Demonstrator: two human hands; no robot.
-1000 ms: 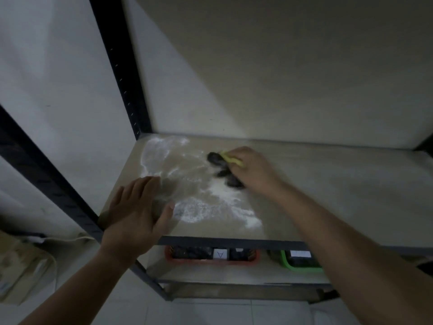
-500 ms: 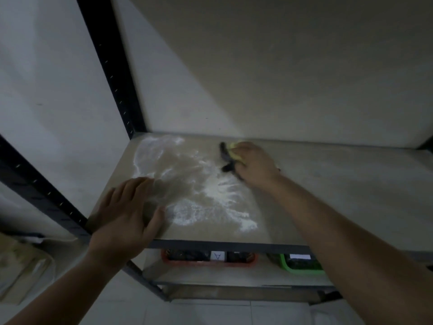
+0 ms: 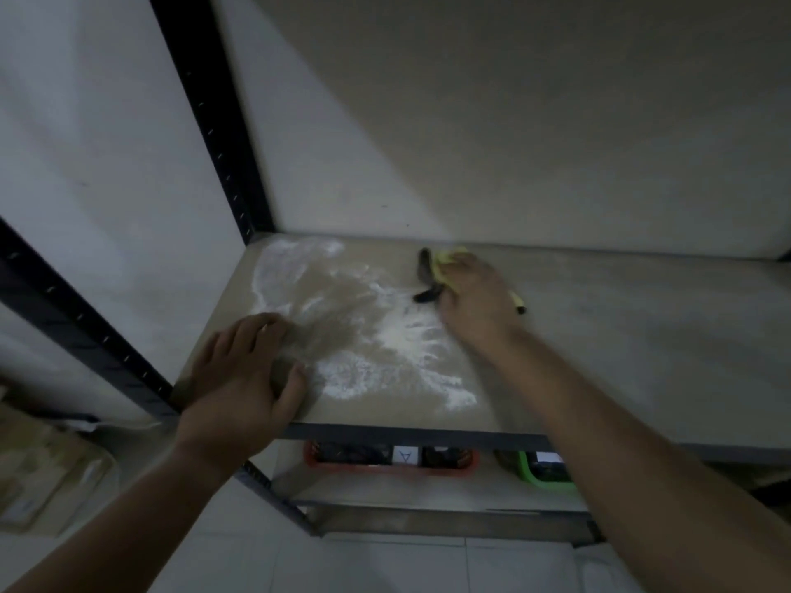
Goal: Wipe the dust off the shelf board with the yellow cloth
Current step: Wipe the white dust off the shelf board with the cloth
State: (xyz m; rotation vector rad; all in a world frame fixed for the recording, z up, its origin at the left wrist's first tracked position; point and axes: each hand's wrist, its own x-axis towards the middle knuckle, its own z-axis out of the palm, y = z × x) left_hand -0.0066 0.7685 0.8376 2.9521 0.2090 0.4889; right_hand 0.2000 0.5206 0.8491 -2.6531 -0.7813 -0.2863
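The pale shelf board (image 3: 642, 344) runs across the middle of the view, its left half smeared with white dust (image 3: 398, 348). My right hand (image 3: 473, 299) presses the yellow cloth (image 3: 445, 261), which has a dark edge, flat against the board near the back wall. Most of the cloth is hidden under the hand; a yellow corner shows at the hand's right side. My left hand (image 3: 248, 378) rests flat on the board's front left corner, fingers spread, holding nothing.
Black metal uprights (image 3: 222, 134) frame the shelf at the left. On the lower shelf stand a red bin (image 3: 385, 464) and a green bin (image 3: 543, 477). Cardboard (image 3: 38, 472) lies at the lower left. A wall (image 3: 513, 122) closes the back.
My right hand has slid the cloth away from me, from the middle of the dust patch to the board's back edge. The left hand stays at the front corner.
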